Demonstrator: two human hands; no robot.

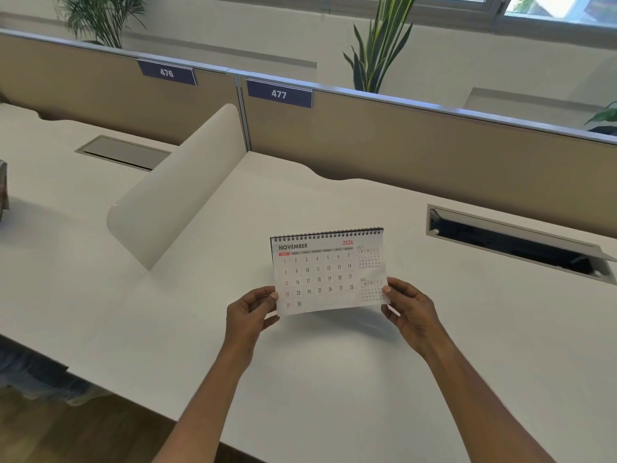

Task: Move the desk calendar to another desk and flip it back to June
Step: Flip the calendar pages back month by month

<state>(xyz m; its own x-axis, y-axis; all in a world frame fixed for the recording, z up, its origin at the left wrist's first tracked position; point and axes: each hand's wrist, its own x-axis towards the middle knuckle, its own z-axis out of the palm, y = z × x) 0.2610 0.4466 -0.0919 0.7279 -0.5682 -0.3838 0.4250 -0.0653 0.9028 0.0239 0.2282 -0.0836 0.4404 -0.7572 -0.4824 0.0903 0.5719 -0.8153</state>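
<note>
Hands [248, 312] [412, 312] pinch calendar [329, 272] edges (November, open desk [334, 379])

1. a tan partition wall [434, 152] is running along the back of the white desks, capped by a grey rail.
2. two dark blue number tags are hanging on it: 476 [166, 72] on the left, 477 [279, 94] to its right.
3. a rounded white divider panel [177, 188] is standing upright between the two desk surfaces.
4. a cable hatch [521, 243] is sitting open at the right, its dark inside showing; another hatch [123, 152] at the left is lying shut.
5. a tall leafy plant [380, 45] is rising behind the partition, and a bushier one [100, 15] is standing far left.
6. daylight is coming through a window [561, 8] at top right.
</note>
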